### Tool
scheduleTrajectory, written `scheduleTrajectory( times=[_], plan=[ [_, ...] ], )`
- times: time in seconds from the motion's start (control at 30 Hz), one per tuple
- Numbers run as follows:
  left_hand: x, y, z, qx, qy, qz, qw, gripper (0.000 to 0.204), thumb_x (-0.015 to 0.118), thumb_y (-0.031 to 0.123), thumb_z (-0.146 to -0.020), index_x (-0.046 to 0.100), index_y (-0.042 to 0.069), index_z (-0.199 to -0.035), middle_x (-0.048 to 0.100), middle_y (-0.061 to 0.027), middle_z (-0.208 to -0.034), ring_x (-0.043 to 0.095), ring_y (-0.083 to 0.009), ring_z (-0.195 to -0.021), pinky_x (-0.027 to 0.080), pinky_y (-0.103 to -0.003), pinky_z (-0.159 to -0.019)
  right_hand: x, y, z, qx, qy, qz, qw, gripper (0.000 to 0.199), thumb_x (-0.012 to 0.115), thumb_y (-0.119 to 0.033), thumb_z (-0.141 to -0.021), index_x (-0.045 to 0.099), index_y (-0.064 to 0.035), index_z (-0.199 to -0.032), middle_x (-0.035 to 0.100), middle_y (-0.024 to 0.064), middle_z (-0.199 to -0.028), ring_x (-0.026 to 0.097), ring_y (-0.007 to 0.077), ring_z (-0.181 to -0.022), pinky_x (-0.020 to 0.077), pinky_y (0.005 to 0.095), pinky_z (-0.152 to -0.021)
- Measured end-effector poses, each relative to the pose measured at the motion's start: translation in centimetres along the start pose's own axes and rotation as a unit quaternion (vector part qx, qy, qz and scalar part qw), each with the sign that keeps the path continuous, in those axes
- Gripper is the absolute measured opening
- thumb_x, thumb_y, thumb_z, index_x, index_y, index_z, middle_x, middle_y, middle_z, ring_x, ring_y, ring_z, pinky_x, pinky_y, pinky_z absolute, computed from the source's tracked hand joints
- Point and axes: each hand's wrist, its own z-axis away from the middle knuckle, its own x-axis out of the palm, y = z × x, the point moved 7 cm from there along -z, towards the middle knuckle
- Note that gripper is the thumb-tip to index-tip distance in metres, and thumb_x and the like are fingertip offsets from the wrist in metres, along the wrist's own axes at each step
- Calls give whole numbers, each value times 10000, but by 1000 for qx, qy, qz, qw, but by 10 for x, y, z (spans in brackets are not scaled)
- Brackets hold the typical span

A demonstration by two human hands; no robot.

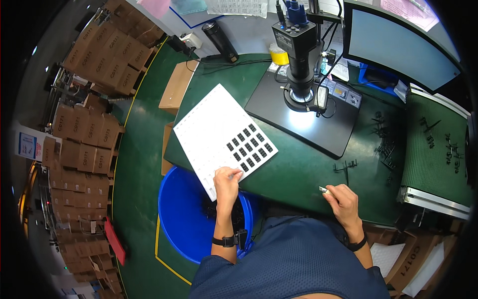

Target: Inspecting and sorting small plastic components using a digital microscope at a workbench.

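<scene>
My left hand (227, 181) rests on the near edge of a white grid tray (215, 130), fingers curled on a small black part at the tray's rim. Several small black parts (250, 146) fill the tray's right rows. My right hand (341, 198) lies at the green table's (298, 174) near edge, pinching a small silvery tool or piece (323, 190). A black inspection microscope (298, 55) stands on a dark base plate (318, 127), its ring light glowing on the plate.
A blue bin (185, 219) holding black parts sits below the table at left. Loose black parts (383, 142) lie right of the plate, beside a green conveyor belt (435, 149). A monitor (398, 42) stands at back right. Stacked cardboard boxes (94, 129) line the left.
</scene>
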Motion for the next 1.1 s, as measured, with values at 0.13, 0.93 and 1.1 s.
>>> scheduleTrajectory(
  times=[0.13,0.93,1.1],
  plan=[
    [0,23,15,100,63,-78,990,48,832,58,-795,816,48,-839,711,-107,-894,644,-301,-1014,474,-419,-900,1,-4,-6,-17,-10,5,1000,191,808,-96,-860,728,-23,-1018,661,83,-799,633,272,-701,503,389,-624],
    [5,44,4,144,101,-191,966,313,764,114,-915,738,6,-1207,612,-133,-1199,556,-310,-1213,399,-465,-1014,8,1,-9,27,2,-35,999,254,839,-93,-841,735,-21,-1060,622,92,-775,607,252,-660,480,374,-593],
    [10,92,-54,-60,36,529,846,393,673,197,-1059,640,-3,-1395,698,-44,-1148,633,-146,-1064,480,-324,-868,13,-17,-16,2,-29,-112,993,243,845,-76,-850,746,-17,-1065,649,93,-778,605,229,-602,465,353,-547]
  ],
)
